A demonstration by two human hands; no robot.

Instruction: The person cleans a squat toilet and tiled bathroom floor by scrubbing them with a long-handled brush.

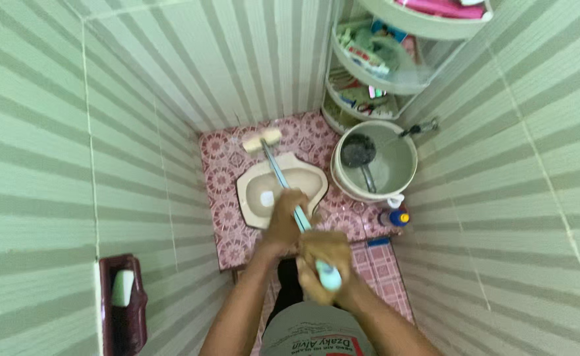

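Scene: a person stands over a cream squat toilet (pixel 281 188) set in a pink patterned floor (pixel 227 217).
Left hand: left hand (pixel 285 221) clenched round the pale blue handle of a long brush (pixel 283 178), just short of the toilet's near rim.
Right hand: right hand (pixel 323 260) gripping the handle's end, nearer the body.
Brush head: rests on the floor just beyond the toilet's far rim.
Progress: scrubbing appears under way; no telling how much floor remains.
Beside toilet: bucket (pixel 405 181) with dipper (pixel 358 153), to its right.
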